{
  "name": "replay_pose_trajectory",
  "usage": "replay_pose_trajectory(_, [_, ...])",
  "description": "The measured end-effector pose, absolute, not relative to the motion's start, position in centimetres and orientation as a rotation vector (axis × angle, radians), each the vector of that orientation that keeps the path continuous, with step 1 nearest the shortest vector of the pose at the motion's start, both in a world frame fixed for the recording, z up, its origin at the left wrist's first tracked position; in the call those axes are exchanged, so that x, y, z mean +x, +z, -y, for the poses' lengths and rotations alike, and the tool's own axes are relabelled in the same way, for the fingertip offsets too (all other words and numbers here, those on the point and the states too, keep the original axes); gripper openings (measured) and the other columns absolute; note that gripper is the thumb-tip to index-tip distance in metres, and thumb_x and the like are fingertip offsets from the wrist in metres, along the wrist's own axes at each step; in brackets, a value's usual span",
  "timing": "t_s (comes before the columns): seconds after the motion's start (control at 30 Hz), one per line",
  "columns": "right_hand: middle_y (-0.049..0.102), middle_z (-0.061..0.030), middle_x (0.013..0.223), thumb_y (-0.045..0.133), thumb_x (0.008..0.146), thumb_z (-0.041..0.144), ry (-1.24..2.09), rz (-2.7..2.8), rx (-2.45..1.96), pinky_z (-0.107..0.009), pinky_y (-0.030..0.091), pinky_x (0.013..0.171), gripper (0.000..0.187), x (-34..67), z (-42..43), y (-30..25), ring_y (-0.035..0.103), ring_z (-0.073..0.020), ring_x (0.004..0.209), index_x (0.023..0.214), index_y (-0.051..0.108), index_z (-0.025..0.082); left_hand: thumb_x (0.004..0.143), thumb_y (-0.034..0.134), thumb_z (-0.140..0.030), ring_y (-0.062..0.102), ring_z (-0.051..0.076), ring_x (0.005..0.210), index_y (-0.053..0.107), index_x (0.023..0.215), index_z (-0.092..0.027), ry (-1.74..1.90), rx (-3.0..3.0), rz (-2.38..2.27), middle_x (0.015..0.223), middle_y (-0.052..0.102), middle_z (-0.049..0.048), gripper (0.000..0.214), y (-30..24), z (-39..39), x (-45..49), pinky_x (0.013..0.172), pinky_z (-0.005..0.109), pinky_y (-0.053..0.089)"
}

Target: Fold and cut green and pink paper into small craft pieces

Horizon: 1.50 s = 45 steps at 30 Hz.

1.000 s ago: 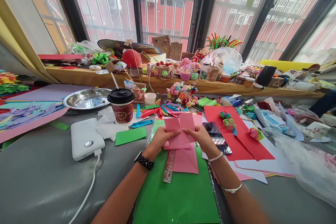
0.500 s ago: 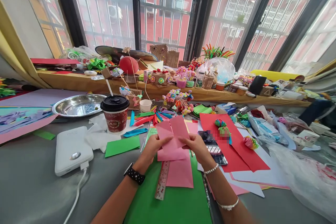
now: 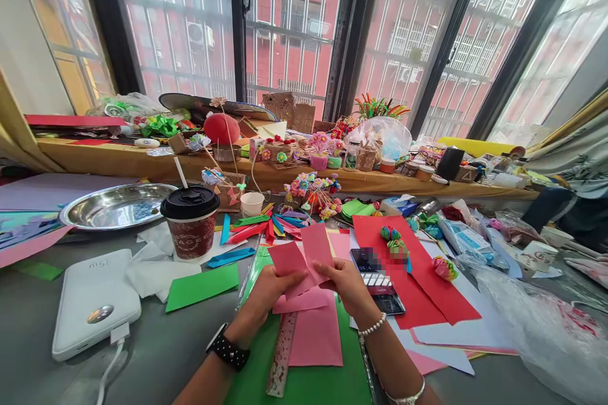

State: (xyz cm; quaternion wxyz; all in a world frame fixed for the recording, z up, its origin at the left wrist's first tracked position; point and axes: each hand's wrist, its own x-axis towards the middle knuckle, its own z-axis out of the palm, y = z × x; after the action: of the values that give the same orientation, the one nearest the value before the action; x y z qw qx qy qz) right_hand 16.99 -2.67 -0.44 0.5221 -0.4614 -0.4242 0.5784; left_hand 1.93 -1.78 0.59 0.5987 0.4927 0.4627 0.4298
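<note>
Both my hands hold a folded pink paper [image 3: 304, 258] up above the table. My left hand [image 3: 266, 294] pinches its left flap, fingers closed on it. My right hand [image 3: 346, 283] pinches the right flap the same way. Below them lie another pink sheet [image 3: 317, 336] and a patterned ruler [image 3: 282, 354] on a green sheet [image 3: 308, 386]. A phone [image 3: 377, 272] lies just right of my right hand on a red sheet [image 3: 427, 278].
A lidded paper coffee cup [image 3: 190, 221], a white power bank [image 3: 92, 304] with cable, a green paper strip [image 3: 202, 286] and a steel tray [image 3: 116, 205] are on the left. Coloured paper crafts crowd the window ledge [image 3: 118, 161]. Another person's sleeve [image 3: 577, 158] shows at the right.
The camera view has tilted upward and right, so the table items sit lower and further left in frame. My hands have kept hold of the pink paper, turning its flaps slightly.
</note>
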Motion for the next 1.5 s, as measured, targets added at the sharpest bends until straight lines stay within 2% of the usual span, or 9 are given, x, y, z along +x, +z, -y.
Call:
replay_pose_trajectory(0.17, [0.061,-0.0038,0.063,0.068,0.053,0.039,1.375,1.077,-1.109,-0.020,0.043,0.051,0.036,17.19,2.58,-0.29,0.053,-0.0096,0.054,0.072,0.064,0.009,0.049,0.069,-0.033,0.058,0.017,0.065,0.066,0.072,-0.012,0.975,1.167,-1.082,0.070,0.066,0.0043,0.032,0.82,1.82,1.88,0.059,0.024,0.042])
replay_pose_trajectory(0.33, [0.056,-0.0010,0.051,0.069,0.050,0.040,1.327,1.131,-1.158,-0.022,0.043,0.050,0.034,17.30,2.69,0.15,0.053,-0.0098,0.048,0.060,0.062,0.009,0.049,0.070,-0.035,0.058,0.016,0.057,0.065,0.069,-0.011,0.921,1.147,-1.091,0.063,0.065,0.0048,0.031,0.88,1.80,1.92,0.056,0.025,0.044])
replay_pose_trajectory(0.57, [0.055,0.0001,0.046,0.069,0.048,0.041,1.300,1.083,-1.185,-0.021,0.040,0.048,0.033,17.08,2.63,-0.01,0.052,-0.0093,0.045,0.056,0.060,0.011,0.047,0.072,-0.035,0.059,0.016,0.056,0.064,0.074,-0.008,0.888,1.114,-1.009,0.059,0.065,0.0073,0.039,0.74,1.94,2.17,0.058,0.027,0.047])
replay_pose_trajectory(0.77, [0.055,0.0003,0.046,0.069,0.049,0.039,1.336,1.031,-1.155,-0.020,0.040,0.048,0.031,17.06,2.73,0.00,0.051,-0.0081,0.045,0.056,0.061,0.010,0.049,0.071,-0.035,0.060,0.017,0.056,0.065,0.070,-0.008,0.903,1.120,-1.036,0.058,0.065,0.0079,0.034,0.72,1.97,2.15,0.061,0.029,0.049])
replay_pose_trajectory(1.0, [0.056,-0.0001,0.048,0.068,0.050,0.042,1.305,1.170,-1.160,-0.021,0.041,0.049,0.032,17.28,2.81,0.43,0.052,-0.0093,0.046,0.059,0.062,0.011,0.046,0.072,-0.035,0.060,0.017,0.056,0.064,0.076,-0.008,0.895,1.133,-0.991,0.060,0.065,0.0063,0.041,0.87,1.99,1.95,0.059,0.029,0.049])
replay_pose_trajectory(1.27, [0.057,0.0000,0.051,0.067,0.051,0.042,1.283,1.180,-1.168,-0.022,0.042,0.049,0.034,17.18,2.74,0.37,0.053,-0.0091,0.046,0.062,0.062,0.011,0.048,0.071,-0.033,0.060,0.018,0.056,0.063,0.078,-0.008,0.879,1.129,-1.020,0.060,0.065,0.0066,0.040,0.60,1.90,1.92,0.059,0.029,0.049])
replay_pose_trajectory(1.5, [0.056,0.0003,0.049,0.067,0.053,0.038,1.291,1.112,-1.137,-0.021,0.040,0.048,0.029,17.06,2.73,0.25,0.052,-0.0084,0.045,0.058,0.061,0.010,0.049,0.071,-0.034,0.060,0.018,0.057,0.064,0.073,-0.008,0.887,1.172,-1.008,0.058,0.065,0.0061,0.036,0.81,1.97,2.00,0.062,0.029,0.049])
